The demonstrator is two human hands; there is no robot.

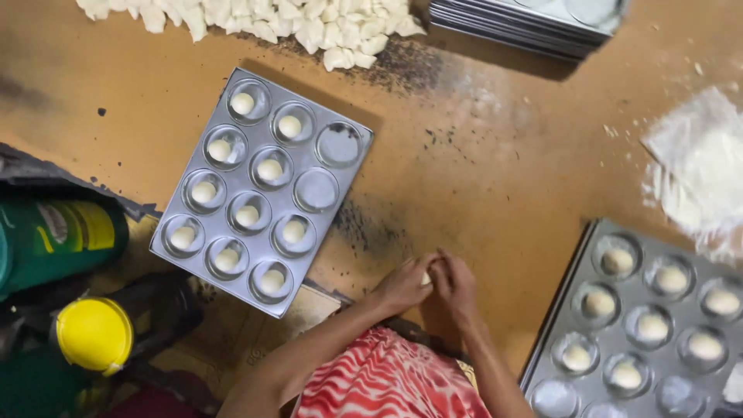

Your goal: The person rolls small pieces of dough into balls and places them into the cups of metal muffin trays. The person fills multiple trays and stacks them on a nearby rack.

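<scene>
A worn brown desk [480,178], dusted with flour, fills the view from above. The left hand [402,285] and the right hand [455,285] meet at its near edge, just to the right of the near corner of the grey muffin tray [352,139], and together they close around a small piece of dough [425,278], only a pale sliver of which shows between the fingers; each grip is narrow and cupped on it. In that tray ten cups hold a dough ball and two cups along its right side stand bare. Beyond the tray's far end lies a heap of cut dough pieces [309,27]; well to its right sits a second tray [588,240] with balls in most cups, a pile of flour [700,166] beyond that one, and a stack of trays [526,23] at the far edge. A green container [54,236] and a yellow cap [94,334] sit to the tray's left. To roll the piece well, I judge, light even pressure with curved palms would round it without flattening it.
</scene>
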